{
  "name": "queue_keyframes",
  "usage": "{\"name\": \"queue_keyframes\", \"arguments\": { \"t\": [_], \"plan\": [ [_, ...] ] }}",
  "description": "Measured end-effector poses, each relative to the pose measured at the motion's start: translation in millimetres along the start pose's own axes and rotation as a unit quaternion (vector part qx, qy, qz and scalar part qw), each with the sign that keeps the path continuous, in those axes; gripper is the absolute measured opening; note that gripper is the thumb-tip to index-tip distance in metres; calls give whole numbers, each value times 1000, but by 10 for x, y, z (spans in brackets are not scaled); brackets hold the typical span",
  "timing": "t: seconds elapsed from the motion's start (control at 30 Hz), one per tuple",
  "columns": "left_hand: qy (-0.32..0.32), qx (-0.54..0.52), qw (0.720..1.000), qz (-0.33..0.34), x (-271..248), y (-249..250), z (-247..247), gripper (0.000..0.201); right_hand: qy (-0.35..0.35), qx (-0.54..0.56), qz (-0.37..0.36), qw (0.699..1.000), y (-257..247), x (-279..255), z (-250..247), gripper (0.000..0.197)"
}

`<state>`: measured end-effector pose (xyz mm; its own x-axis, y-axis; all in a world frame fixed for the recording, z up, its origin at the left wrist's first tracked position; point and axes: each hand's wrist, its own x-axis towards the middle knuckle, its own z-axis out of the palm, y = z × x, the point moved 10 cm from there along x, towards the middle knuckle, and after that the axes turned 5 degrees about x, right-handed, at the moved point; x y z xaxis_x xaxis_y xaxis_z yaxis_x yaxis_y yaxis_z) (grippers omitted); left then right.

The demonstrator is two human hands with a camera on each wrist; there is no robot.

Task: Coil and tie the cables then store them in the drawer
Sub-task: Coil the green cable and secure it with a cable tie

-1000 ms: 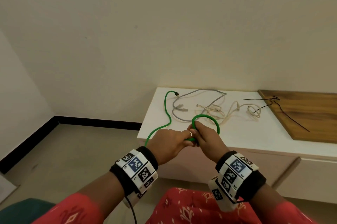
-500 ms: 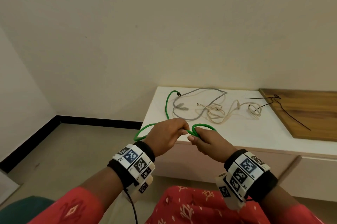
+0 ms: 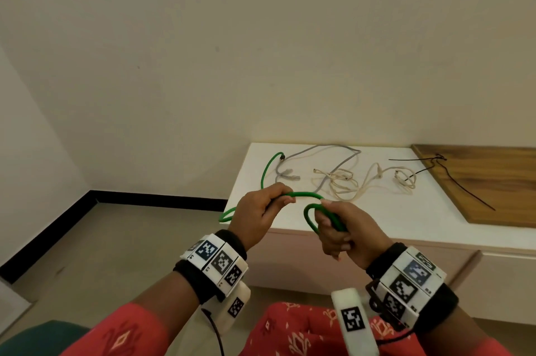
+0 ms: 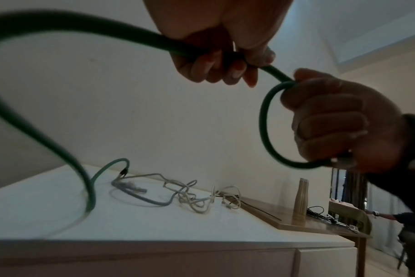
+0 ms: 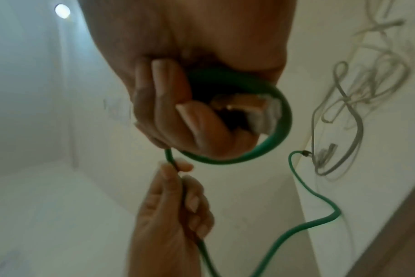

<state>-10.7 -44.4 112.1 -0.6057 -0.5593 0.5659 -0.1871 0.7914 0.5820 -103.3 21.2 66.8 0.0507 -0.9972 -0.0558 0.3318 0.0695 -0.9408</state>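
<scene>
A green cable (image 3: pixel 304 195) runs from the white cabinet top (image 3: pixel 377 219) into both hands, held in the air before the cabinet's front edge. My right hand (image 3: pixel 339 231) grips a small loop of it (image 4: pixel 264 127) (image 5: pixel 270 148), with a clear plug (image 5: pixel 263 114) showing inside the fist. My left hand (image 3: pixel 264 210) pinches the cable (image 5: pixel 178 180) just left of the loop. The slack hangs down left (image 3: pixel 224 216) and climbs back to its far plug (image 3: pixel 282 156). A grey cable (image 3: pixel 319 149) and tangled cream cables (image 3: pixel 342 181) lie loose on the cabinet.
A wooden board (image 3: pixel 487 181) lies on the cabinet's right side with thin black ties (image 3: pixel 452 178) across it. Drawer fronts (image 3: pixel 504 277) sit below the top. A metal bottle (image 4: pixel 301 198) stands on the board. The wall stands close behind; bare floor lies to the left.
Both hands rose and drew slightly apart. The green loop in the right hand turned and shrank, and the left hand slid along the cable, pulling slack off the cabinet.
</scene>
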Motion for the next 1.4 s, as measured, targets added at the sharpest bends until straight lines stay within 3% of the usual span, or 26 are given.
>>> {"name": "queue_keyframes", "arguments": {
  "t": [0.17,0.23,0.3,0.4,0.5,0.57,0.7,0.8,0.9,1.0,1.1,1.17,1.23,1.33,1.4],
  "plan": [
    [-39,29,998,-35,-60,-243,106,38,-76,219,-38,972,-260,-21,11,28],
    [-60,61,995,-42,-83,-254,192,41,-142,300,-51,942,-346,2,69,24],
    [-87,71,993,-39,-123,-208,309,43,-182,365,-69,910,-433,24,79,34],
    [-131,80,987,-37,-205,-144,485,40,-106,388,-112,909,-464,90,-68,35],
    [-194,106,974,-49,-328,-175,681,57,23,390,-168,905,-499,70,-219,33],
    [-231,147,959,-70,-405,-275,785,62,64,380,-200,901,-547,72,-257,33],
    [-278,235,929,-70,-434,-279,854,64,100,285,-240,923,-566,112,-246,30],
    [-298,292,909,-18,-401,-142,851,55,83,182,-263,944,-552,166,-160,35],
    [-315,333,888,35,-392,-32,890,47,103,11,-267,958,-483,214,-106,43],
    [-277,351,887,111,-355,100,884,33,141,-221,-267,927,-418,219,-86,25],
    [-240,408,865,169,-309,104,815,6,138,-367,-241,888,-272,248,-93,19],
    [-214,434,856,184,-301,75,801,27,131,-422,-207,873,-162,283,-107,18],
    [-178,430,863,196,-312,164,755,34,125,-464,-169,861,-72,325,-104,17],
    [-138,369,891,227,-311,280,700,29,126,-539,-113,825,-10,365,-107,16],
    [-113,357,890,259,-278,381,598,14,125,-581,-70,801,44,370,-145,18]
  ]
}}
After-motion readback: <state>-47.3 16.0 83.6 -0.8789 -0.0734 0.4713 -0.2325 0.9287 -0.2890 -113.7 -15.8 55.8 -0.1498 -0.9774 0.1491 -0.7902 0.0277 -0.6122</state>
